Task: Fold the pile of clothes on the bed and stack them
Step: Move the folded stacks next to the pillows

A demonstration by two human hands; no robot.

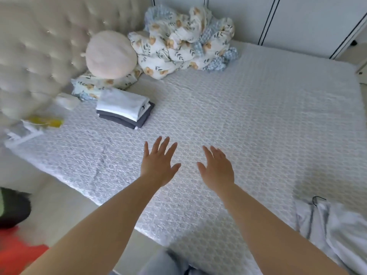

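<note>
Here, bed [258,120] with white quilted cover fills view | crumpled floral quilt [182,42] at far side by tufted headboard [33,56] | loose white garment [335,231], perhaps unfolded, at near right edge | folded stack [125,110], white over grey, far left | left hand [158,163] and right hand [217,169] spread flat, empty, over the bed.

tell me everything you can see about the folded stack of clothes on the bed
The folded stack of clothes lies flat on the white textured bed cover, near the headboard end at the left. It looks like soft fabric: pale white or light grey pieces on top, dark grey ones beneath, with a sliver of white at the bottom edge. The layers are slightly offset, so the lower edges show. Its far corner lies close to a floral pillow; contact is unclear. Neither hand touches it.
</note>
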